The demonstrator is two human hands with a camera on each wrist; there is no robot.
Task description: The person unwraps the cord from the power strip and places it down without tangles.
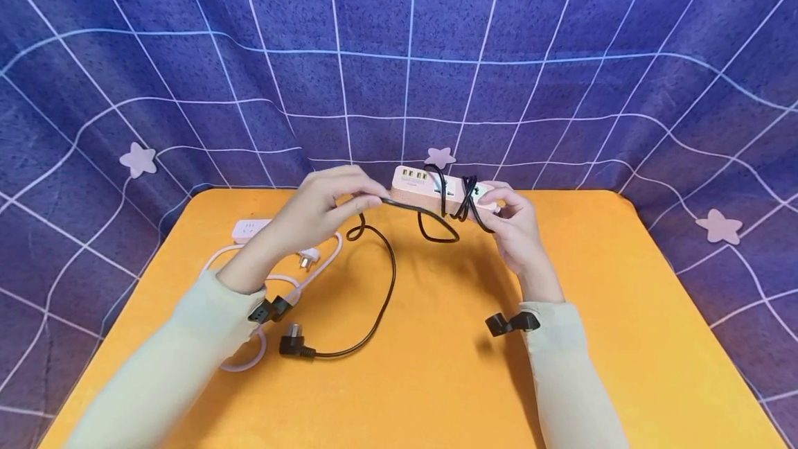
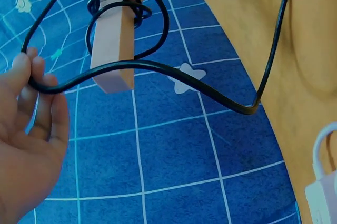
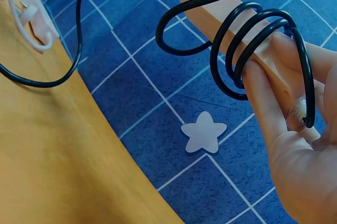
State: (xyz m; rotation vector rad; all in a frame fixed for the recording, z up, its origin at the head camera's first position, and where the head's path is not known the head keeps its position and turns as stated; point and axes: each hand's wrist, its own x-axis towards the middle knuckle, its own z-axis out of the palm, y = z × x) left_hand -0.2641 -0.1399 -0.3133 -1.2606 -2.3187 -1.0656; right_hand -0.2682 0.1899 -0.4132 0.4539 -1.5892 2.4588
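Observation:
A pink power strip is held up near the table's far edge, with USB ports and sockets facing up. My right hand grips its right end, where the cord comes out. Several loops of the black cord wrap around the strip by that hand. To the left, my left hand pinches a length of the same cord between thumb and fingers. From there the cord drops in a loose curve to its black plug on the table, below the left wrist.
A second, white power strip lies at the table's left, partly behind the left forearm, with its white cord and plug. The orange table ends at a blue gridded curtain with star shapes.

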